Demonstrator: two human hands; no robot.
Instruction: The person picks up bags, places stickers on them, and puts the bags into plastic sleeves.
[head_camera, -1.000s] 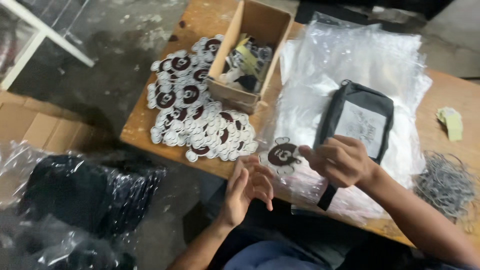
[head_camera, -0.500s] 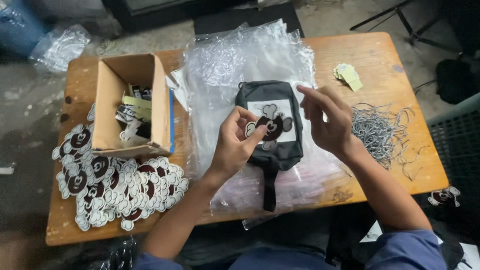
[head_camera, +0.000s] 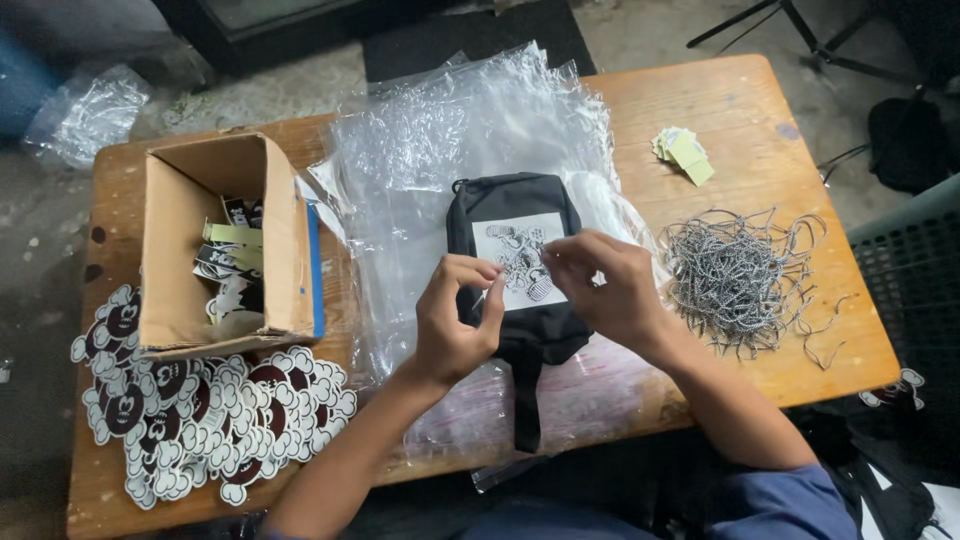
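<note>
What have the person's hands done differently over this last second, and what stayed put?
A second ago the right hand rested on the black pouch while the left hand was off the table edge. Then the left brought a cut-out tag over the pouch. Now both hands meet above it, pinching something too small to tell. Cardboard box, tag pile, strings stayed.

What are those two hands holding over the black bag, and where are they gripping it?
Too small to tell: fingertips of the left hand and right hand pinch something tiny above the black bag.
</note>
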